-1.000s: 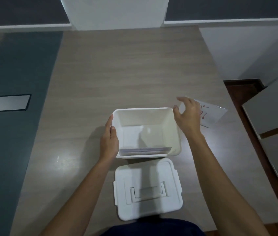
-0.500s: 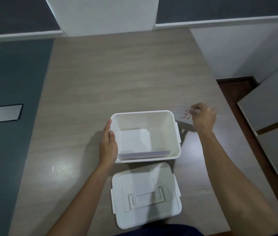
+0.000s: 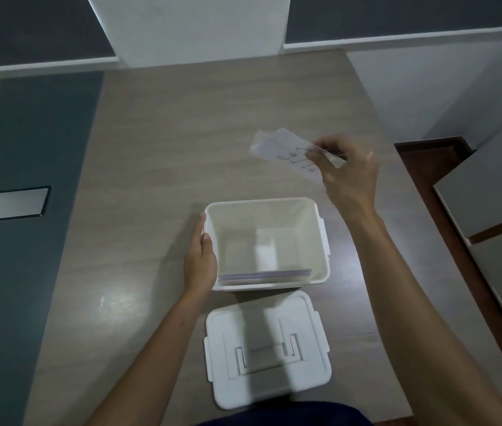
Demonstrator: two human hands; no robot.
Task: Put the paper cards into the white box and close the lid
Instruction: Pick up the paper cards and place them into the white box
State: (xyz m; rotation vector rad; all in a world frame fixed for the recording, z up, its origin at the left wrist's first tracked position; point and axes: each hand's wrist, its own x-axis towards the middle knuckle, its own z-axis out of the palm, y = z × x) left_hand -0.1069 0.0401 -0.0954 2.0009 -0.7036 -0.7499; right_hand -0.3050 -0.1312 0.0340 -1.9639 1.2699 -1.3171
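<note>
Paper card [image 3: 286, 152] pinched in my right hand [image 3: 348, 170], in air upper right of frame; open white box [image 3: 320, 241] lies below-left of grip. Left hand [image 3: 200, 259] flat against box side, grasping nothing. Lid [image 3: 266, 348] on counter [image 3: 182, 133], bottom centre.

The white box [image 3: 266, 244] stands open on the wooden table [image 3: 213, 124], a rectangular plastic tub with rounded corners and small latch tabs on its right side. Inside it, a stack of paper cards [image 3: 264, 275] leans along the near wall, only the top edges showing. Its lid [image 3: 266, 348] lies flat on the table just in front of the box, apart from it, top side up, with a folded-down handle recessed in its middle. One more paper card [image 3: 285, 153], white with blurred handwriting, is held in the air beyond the box's far right corner.
</note>
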